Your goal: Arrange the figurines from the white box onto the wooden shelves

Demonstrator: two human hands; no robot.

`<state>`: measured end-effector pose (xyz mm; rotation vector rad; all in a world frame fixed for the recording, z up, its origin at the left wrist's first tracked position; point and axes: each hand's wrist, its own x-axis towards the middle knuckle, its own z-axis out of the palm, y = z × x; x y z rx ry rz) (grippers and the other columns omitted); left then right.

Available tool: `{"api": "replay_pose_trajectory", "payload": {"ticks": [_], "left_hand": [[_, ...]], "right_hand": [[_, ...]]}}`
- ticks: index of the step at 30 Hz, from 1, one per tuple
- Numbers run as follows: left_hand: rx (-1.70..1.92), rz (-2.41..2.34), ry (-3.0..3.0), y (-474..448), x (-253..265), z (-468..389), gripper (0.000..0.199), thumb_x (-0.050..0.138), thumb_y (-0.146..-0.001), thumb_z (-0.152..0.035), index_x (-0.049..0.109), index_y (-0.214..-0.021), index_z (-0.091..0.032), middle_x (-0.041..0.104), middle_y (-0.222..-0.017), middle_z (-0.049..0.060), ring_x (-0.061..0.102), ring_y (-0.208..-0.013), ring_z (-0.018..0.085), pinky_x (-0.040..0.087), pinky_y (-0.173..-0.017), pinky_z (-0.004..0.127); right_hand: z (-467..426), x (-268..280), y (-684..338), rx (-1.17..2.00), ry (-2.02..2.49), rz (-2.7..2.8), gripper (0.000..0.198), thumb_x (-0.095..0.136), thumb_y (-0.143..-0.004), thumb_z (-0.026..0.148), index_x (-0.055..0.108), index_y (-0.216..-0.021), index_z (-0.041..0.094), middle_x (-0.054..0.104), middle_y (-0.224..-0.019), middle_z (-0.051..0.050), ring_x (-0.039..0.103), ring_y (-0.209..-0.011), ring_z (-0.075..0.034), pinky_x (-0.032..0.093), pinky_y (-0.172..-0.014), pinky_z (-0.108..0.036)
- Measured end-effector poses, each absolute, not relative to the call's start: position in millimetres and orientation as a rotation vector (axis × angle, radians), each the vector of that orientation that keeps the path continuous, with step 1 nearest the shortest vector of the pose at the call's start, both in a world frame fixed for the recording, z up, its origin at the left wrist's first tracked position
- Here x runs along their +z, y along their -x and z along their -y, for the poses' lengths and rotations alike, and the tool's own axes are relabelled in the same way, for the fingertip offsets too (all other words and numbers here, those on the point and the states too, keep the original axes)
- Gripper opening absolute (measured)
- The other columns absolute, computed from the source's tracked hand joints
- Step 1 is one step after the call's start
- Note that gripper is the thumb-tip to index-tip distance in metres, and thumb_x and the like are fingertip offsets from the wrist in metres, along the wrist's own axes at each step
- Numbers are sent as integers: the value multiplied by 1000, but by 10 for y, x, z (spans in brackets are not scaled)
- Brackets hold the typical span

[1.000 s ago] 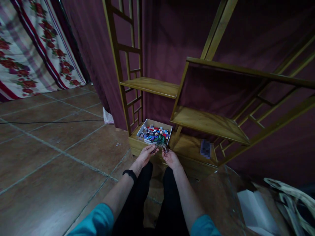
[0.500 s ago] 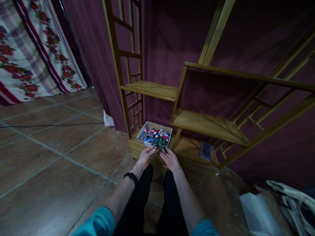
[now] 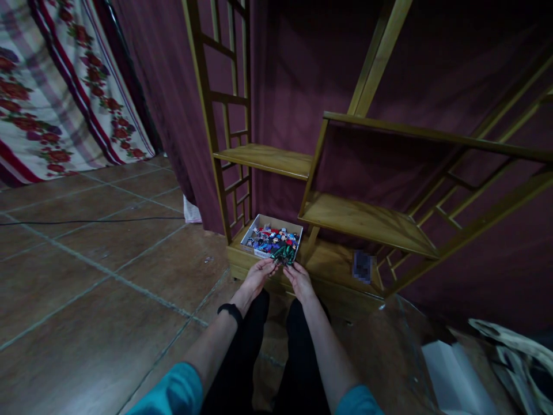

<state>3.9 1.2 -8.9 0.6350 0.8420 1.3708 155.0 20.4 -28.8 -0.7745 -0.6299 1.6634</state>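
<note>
A dark green bundle of looped straps (image 3: 284,254) with small shiny bits at its near end is held between my two hands at the box's front edge. My left hand (image 3: 260,273) pinches its left side, fingertips pressed together. My right hand (image 3: 299,280) has its fingers closed on the right side of the same bundle. Just beyond stands a shallow white box (image 3: 261,253), filled with several small colourful figures (image 3: 272,235), red, blue and purple among them. The bundle partly covers the box's front right corner. Its exact kind is too small to make out.
The box rests on the low base of a wooden shelf unit (image 3: 268,159). A blurred dark item (image 3: 362,266) stands on the base to the right. A white box-like object (image 3: 458,377) lies on the floor at right. A black cable (image 3: 95,221) crosses the floor tiles at left.
My right hand's fingers have drawn in closer on the bundle, and the green straps have shifted slightly rightward. The box and shelf stand as before.
</note>
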Motion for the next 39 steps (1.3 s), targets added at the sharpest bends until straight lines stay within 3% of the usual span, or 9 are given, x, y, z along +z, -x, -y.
{"api": "replay_pose_trajectory", "payload": {"ticks": [7, 25, 31, 39], "left_hand": [[1360, -825, -670, -66, -75, 0, 29, 79, -54, -18, 62, -78, -11, 66, -69, 4, 60, -66, 12, 43, -62, 23], [1263, -854, -717, -79, -77, 10, 35, 79, -50, -13, 66, -83, -11, 67, -77, 6, 60, -66, 12, 44, -68, 26], [1229, -895, -791, -75, -111, 5, 29, 79, -54, -20, 67, -79, -12, 68, -77, 8, 60, -64, 13, 43, -65, 24], [1208, -943, -828, -82, -122, -2, 29, 78, -55, -26, 69, -79, -11, 69, -77, 10, 61, -67, 15, 43, -64, 25]], "right_hand": [[-241, -349, -1526, 1619, 803, 640, 31, 73, -56, 12, 62, -85, 17, 67, -85, -1, 64, -78, -13, 52, -80, -29], [-280, -305, -1506, 1443, 843, 642, 31, 71, -49, 10, 62, -78, 19, 66, -76, 1, 62, -75, -14, 52, -73, -30], [-292, -335, -1525, 1441, 873, 650, 29, 69, -50, 11, 62, -77, 18, 64, -69, 4, 60, -66, -10, 52, -70, -26], [-270, -375, -1544, 1483, 1012, 664, 29, 74, -52, 19, 64, -80, 17, 66, -76, 0, 61, -63, -11, 51, -59, -23]]}}
